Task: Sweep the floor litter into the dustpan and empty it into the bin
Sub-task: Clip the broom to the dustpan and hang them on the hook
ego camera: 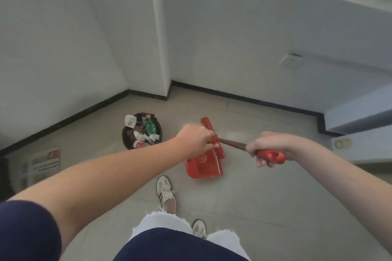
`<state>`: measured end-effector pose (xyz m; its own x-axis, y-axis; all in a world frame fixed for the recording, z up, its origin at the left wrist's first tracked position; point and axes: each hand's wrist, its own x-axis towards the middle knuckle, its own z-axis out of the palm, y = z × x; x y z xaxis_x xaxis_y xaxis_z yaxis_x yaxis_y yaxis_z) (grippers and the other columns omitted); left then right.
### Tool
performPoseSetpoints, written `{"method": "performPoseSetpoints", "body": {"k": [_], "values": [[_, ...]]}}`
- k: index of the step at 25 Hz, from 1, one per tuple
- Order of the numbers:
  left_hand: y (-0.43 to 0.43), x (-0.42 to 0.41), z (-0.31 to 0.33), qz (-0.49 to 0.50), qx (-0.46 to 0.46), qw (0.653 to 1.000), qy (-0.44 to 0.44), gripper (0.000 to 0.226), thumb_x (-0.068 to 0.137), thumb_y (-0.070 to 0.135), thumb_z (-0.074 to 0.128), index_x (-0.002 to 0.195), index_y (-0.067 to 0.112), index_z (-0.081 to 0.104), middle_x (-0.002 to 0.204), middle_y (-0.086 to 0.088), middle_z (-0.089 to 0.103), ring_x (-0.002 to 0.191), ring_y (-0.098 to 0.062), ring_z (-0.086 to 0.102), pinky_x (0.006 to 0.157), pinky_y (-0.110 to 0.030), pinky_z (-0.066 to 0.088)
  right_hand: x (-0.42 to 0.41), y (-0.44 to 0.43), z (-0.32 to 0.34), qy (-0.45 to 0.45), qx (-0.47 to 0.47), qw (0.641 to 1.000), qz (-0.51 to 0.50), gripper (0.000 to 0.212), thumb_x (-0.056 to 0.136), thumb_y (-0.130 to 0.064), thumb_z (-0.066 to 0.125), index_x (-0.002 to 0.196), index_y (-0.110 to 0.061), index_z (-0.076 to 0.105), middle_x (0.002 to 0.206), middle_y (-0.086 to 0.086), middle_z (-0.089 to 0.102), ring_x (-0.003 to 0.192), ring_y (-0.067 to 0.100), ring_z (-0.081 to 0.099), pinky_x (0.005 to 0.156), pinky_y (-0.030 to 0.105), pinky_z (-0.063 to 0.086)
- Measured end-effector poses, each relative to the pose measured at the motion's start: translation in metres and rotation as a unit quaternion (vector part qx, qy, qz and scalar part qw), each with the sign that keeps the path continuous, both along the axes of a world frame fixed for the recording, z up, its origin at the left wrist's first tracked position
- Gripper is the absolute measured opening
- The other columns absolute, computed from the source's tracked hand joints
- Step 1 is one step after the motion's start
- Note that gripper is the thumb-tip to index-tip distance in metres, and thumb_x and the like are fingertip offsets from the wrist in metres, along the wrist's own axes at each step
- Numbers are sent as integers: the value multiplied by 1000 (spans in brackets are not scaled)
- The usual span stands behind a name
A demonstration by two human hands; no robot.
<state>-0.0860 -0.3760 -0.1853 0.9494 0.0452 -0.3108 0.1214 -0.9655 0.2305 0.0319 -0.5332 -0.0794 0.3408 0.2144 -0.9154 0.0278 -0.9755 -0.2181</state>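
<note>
Just right of the bin (123, 134), the dustpan (204, 168) sits low, apparently on the floor — light, rigid plastic, probably. The left hand (195, 140) clenches its upright handle; the right hand (268, 147) grips the broom (274, 155) by its red end.

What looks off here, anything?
The bin is heaped to the rim, with a green bottle and paper on top; emptying the dustpan there could spill. A printed sign sits low at the left wall.
</note>
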Motion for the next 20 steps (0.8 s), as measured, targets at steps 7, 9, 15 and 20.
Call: {"method": "performPoseSetpoints", "body": {"k": [7, 9, 15, 20], "values": [[31, 26, -75, -17, -71, 995, 63, 56, 93, 58, 45, 138, 26, 48, 131, 3, 63, 115, -21, 62, 85, -37, 52, 7, 84, -25, 66, -2, 997, -39, 8, 76, -3, 57, 68, -5, 57, 51, 9, 52, 28, 13, 44, 41, 22, 48], [41, 27, -81, -38, -63, 993, 87, 57, 94, 55, 46, 145, 28, 40, 132, 4, 62, 112, -22, 63, 82, -35, 52, 17, 95, -32, 101, -3, 992, -78, 9, 80, -5, 54, 72, -8, 55, 54, 6, 51, 30, 10, 43, 42, 21, 49], [59, 44, -72, -46, -92, 993, 63, 28, 97, 40, 48, 123, 33, 57, 112, 2, 70, 101, -24, 66, 69, -30, 39, 30, 122, -43, 176, -14, 981, -74, 8, 83, -8, 48, 76, -11, 51, 49, 1, 49, 28, 7, 38, 38, 16, 42], [62, 54, -70, -28, -94, 991, 88, 16, 92, 38, 57, 104, 28, 60, 105, 8, 68, 98, -18, 65, 66, -27, 33, 41, 131, -50, 232, -18, 964, -127, 10, 83, -6, 44, 75, -11, 47, 44, 1, 48, 25, 6, 36, 36, 12, 38]]}}
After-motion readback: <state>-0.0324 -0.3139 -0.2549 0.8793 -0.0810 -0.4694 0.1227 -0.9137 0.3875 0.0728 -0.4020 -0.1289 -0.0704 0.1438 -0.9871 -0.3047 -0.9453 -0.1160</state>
